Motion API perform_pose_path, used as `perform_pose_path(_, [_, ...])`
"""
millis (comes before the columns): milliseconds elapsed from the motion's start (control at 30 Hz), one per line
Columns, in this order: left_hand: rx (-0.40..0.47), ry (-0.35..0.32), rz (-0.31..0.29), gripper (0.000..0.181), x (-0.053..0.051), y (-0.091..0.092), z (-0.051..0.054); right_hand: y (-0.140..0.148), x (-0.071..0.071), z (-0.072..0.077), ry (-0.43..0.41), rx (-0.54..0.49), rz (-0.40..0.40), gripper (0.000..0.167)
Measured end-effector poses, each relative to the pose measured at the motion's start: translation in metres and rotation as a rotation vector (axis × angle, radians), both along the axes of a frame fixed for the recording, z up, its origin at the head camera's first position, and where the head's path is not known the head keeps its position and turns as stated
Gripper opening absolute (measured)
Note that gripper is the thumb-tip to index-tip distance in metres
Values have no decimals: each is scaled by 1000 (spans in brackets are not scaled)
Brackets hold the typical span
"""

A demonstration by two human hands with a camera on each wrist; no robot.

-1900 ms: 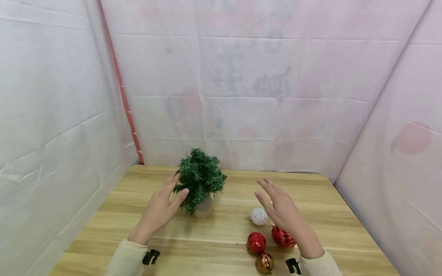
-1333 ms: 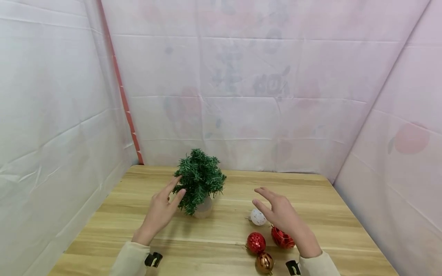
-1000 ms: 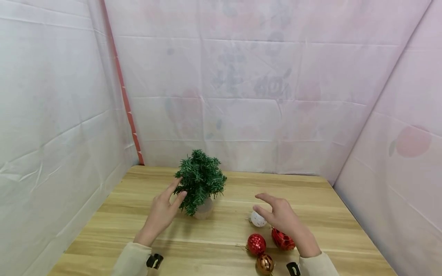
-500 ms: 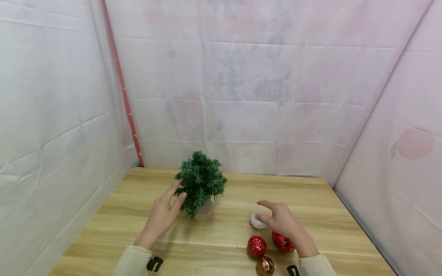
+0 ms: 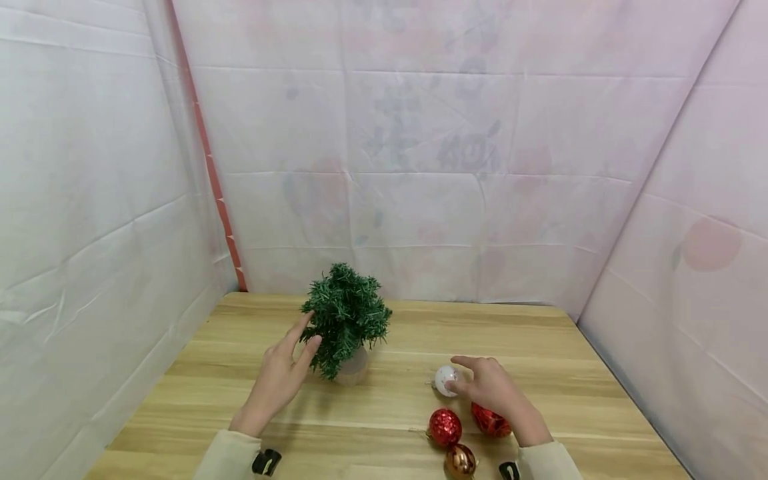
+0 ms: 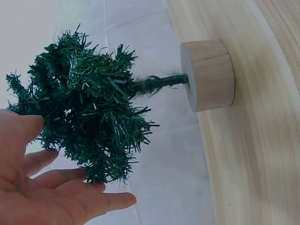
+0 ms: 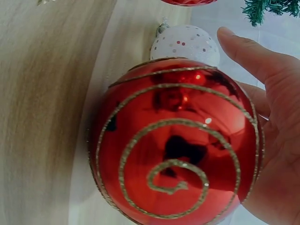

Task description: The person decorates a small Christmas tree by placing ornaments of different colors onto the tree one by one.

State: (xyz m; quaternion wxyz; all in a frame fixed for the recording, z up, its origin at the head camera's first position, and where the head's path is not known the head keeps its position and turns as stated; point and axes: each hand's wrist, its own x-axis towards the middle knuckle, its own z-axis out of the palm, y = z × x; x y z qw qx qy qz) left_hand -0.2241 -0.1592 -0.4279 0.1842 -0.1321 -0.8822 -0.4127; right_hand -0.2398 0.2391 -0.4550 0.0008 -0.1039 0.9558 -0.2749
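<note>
A small green artificial tree (image 5: pixel 345 317) stands upright on a round wooden base (image 6: pixel 211 75) at the table's left-centre. My left hand (image 5: pixel 277 380) is at its left side, fingers spread and fairly straight, fingertips at the branches; in the left wrist view the hand (image 6: pixel 51 187) lies beside the foliage. Over the white speckled ball (image 5: pixel 446 381) is my right hand (image 5: pixel 493 389), thumb and index finger apart around its right side; contact is unclear. In the right wrist view a red ball with gold swirls (image 7: pixel 178 145) hides part of that hand (image 7: pixel 276 103) and of the white ball (image 7: pixel 185 44).
Nearer the front edge lie a red glittery ball (image 5: pixel 445 427) and a copper ball (image 5: pixel 461 461). The swirled red ball (image 5: pixel 491 420) rests below my right wrist. White cloth walls (image 5: pixel 420 200) enclose the wooden table (image 5: pixel 336 447) at the back and both sides.
My right hand has lowered toward the white ball, and its fingers have bent from a raised, straighter pose. The left hand has stayed near the tree with little movement.
</note>
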Motion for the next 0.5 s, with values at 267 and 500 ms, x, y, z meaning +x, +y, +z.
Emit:
perform_pose_path(267, [2, 0, 9, 59, 0, 1, -1, 2, -2, -7, -3, -13, -15, 61])
perform_pose_path(500, [5, 24, 24, 59, -1, 4, -2, 3, -3, -11, -3, -13, -26, 60])
